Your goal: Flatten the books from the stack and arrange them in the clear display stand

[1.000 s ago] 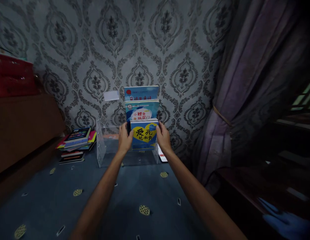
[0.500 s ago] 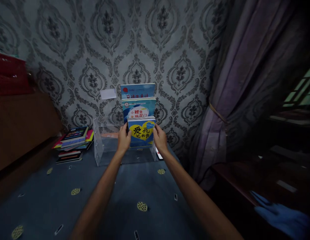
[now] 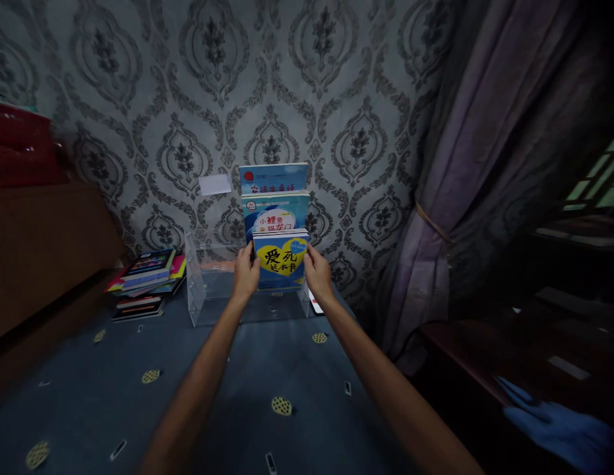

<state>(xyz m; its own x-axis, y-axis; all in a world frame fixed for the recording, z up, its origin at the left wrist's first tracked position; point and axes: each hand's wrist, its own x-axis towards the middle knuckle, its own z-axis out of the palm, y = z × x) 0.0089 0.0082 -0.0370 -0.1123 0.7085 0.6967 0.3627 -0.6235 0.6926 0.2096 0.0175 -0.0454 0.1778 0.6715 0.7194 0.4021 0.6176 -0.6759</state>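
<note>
Between my two hands stand a few blue books with a yellow heart [image 3: 281,262] on the front cover, upright at the clear acrylic book rack [image 3: 225,309]. My left hand [image 3: 246,272] grips their left edge, thumb in front. On the right edge my right hand [image 3: 317,269] is closed, its fingers partly hidden behind. Behind them rises a light-blue book with a white circle [image 3: 276,210] on its cover. Farther back and taller is another blue book with red lettering [image 3: 273,177]. Whether the held books touch the rack's floor I cannot tell.
A pile of books [image 3: 148,280] lies left of the rack on the blue patterned tablecloth [image 3: 212,396]. A brown box [image 3: 49,251] carries a red container [image 3: 22,148] at far left. Purple curtain [image 3: 425,264] hangs at right. Blue gloves [image 3: 558,425] lie on a dark surface.
Almost nothing differs. The view has shifted very slightly, and both hands keep the same hold on the books with the yellow heart.
</note>
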